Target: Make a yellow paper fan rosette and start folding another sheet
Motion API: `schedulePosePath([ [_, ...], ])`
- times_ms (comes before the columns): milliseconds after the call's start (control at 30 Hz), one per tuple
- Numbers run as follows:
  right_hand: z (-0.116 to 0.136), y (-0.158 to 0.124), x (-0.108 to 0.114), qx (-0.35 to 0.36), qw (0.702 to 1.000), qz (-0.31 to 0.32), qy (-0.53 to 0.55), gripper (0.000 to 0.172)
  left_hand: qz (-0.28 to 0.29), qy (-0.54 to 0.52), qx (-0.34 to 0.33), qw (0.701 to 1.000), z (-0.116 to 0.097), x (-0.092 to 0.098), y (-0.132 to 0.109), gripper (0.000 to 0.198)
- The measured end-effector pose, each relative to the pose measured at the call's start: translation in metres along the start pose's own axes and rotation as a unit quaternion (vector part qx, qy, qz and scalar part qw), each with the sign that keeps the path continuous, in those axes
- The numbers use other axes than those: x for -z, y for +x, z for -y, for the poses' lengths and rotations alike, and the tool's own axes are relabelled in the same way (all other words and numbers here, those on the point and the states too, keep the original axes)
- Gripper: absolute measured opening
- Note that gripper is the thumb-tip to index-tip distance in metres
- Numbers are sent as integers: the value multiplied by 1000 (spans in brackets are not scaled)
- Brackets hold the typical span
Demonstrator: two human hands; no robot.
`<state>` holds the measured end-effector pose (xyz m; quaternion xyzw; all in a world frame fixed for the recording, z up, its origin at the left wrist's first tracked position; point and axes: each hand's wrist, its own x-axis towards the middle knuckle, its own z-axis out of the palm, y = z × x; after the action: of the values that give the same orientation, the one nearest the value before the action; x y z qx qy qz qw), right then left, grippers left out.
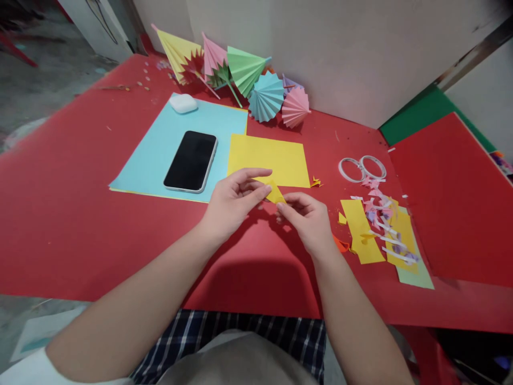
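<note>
A small folded piece of yellow paper (276,193) is held up between both hands over the red table. My left hand (236,199) pinches its left side between thumb and fingers, the index finger stretched along the top. At the paper's lower right corner, my right hand (301,213) grips with thumb and fingertips. Just behind the hands lies a flat yellow sheet (272,159), partly covered by my left fingers. A phone (191,160) with a dark screen rests on light blue paper (144,166) to the left.
Folded paper umbrellas (266,96) in several colours lean by the wall. A white case (183,104) sits on the blue paper. Right of my hands are two tape rolls (372,167), yellow strips (360,235), paper scraps (377,208) and a large red board (460,208).
</note>
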<state>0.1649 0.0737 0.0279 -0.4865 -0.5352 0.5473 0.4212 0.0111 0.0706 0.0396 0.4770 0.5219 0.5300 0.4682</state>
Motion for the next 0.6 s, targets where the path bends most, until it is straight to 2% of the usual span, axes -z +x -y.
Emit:
schedulePosePath([
  [333,-6,3,4,-64,989,57,118,16,24,-15,8,1000,0,0,0,29],
  [500,-6,4,5,-61,991,51,105,17,30,-3,3,1000,1,1,0,31],
  [600,-6,8,5,-51,995,49,64,18,73,20,11,997,1,1,1,33],
])
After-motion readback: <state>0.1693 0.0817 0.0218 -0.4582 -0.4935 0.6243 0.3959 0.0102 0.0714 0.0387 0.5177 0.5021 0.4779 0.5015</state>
